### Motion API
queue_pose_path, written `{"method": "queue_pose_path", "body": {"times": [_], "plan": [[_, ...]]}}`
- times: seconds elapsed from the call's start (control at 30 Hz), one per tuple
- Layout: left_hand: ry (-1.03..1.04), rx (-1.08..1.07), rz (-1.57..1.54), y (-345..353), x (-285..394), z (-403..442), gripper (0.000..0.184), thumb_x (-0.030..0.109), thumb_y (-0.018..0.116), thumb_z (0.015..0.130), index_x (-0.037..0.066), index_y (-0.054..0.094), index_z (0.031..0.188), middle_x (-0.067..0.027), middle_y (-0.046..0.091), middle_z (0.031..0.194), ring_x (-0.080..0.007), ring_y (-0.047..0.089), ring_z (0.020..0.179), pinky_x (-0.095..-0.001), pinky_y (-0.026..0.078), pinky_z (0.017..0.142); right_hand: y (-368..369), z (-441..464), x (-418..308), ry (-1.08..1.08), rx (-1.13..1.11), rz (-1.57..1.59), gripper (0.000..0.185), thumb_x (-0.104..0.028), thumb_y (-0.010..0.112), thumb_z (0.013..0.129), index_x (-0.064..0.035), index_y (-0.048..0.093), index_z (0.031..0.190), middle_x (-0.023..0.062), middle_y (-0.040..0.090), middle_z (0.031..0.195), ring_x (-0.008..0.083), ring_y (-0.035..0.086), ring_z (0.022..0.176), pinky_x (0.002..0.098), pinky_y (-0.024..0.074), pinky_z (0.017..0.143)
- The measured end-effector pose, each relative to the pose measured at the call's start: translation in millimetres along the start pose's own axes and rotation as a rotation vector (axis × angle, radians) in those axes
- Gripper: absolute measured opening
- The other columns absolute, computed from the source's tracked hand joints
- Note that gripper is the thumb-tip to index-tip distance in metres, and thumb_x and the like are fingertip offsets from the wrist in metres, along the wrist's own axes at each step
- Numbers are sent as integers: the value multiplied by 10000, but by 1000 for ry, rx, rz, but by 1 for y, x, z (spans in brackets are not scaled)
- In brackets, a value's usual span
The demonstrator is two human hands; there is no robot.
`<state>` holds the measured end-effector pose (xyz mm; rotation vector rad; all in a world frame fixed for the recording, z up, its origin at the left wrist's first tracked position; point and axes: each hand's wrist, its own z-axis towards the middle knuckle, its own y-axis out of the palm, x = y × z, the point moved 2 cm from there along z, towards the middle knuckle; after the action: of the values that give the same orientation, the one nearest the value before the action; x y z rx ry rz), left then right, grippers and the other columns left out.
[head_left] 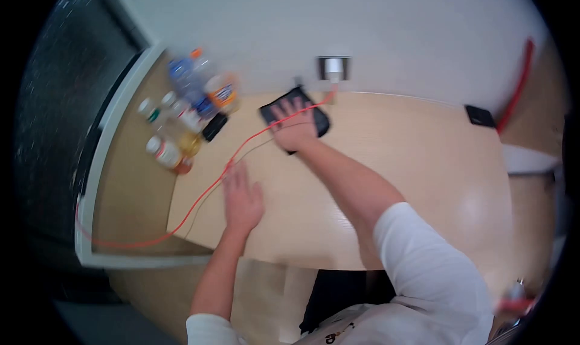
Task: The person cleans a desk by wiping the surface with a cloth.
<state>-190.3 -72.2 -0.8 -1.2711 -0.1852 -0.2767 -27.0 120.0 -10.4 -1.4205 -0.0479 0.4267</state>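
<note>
A dark, flat zippered pouch point(322, 123) lies on the pale wooden desk near the wall. On top of it rests my right hand point(295, 126), palm down with the fingers spread. A red cable point(198, 204) runs from a white charger plug point(333, 68) in the wall, past the fingers of my right hand, down to the left edge of the desk. My left hand point(243, 201) is flat over the desk, fingers stretched out beside the cable. Whether its fingertips touch the cable I cannot tell. Motion blurs both hands a little.
Several plastic bottles point(167, 153) stand in the left corner, with a small black object point(215, 127) beside them. A low partition point(124, 164) borders the left side. At the far right back lies a flat black item point(480, 115), near a red tube-like strip point(518, 88).
</note>
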Motion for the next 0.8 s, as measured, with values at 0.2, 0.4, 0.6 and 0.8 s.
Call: {"method": "queue_pose_path", "body": {"times": [0.2,0.4,0.6,0.8], "plan": [[12,17,1,3,-1,0,696,208,570,973,-30,305,1572,-238,302,1643,-407,262,1530,-551,171,1253,-33,-49,108,136,54,46,633,-515,394,1012,-199,438,1559,115,350,1651,357,235,1546,596,100,1249],[-2,-59,39,5,0,3,621,184,484,1018,34,307,1594,-199,304,1653,-366,268,1536,-546,182,1248,-96,-146,311,625,162,-76,680,-551,422,1001,-204,398,1586,118,288,1683,343,203,1564,544,111,1264],[-32,-83,39,5,-1,2,597,210,429,1043,70,299,1609,-192,312,1651,-361,282,1529,-535,186,1246,-125,-168,401,794,188,-101,718,-563,425,974,-201,383,1593,119,276,1687,354,193,1568,571,100,1259],[-47,-129,84,6,-7,3,588,234,413,1050,77,307,1607,-187,324,1649,-341,291,1530,-534,186,1246,-133,-165,417,770,161,-126,722,-578,423,978,-206,364,1594,116,281,1684,348,202,1566,577,122,1254]]}}
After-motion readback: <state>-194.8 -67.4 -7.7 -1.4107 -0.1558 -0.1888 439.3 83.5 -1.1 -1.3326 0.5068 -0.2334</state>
